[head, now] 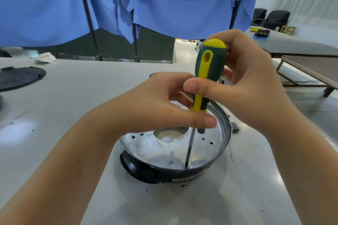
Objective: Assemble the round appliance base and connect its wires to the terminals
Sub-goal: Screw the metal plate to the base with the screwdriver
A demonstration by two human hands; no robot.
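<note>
The round appliance base, a silver metal dish with a black rim and a central hole, lies on the white table. A green and yellow screwdriver stands upright over it, its tip in a screw near the dish's front edge. My right hand grips the upper handle, thumb across its front. My left hand pinches the handle's lower neck between thumb and fingers. No wires or terminals are clearly visible; a thin black wire trails off the base's right side.
A black perforated disc lies at the table's far left, with a crumpled white cloth behind it. A small black plug lies right of the base. Blue curtains hang behind, and more tables stand to the right.
</note>
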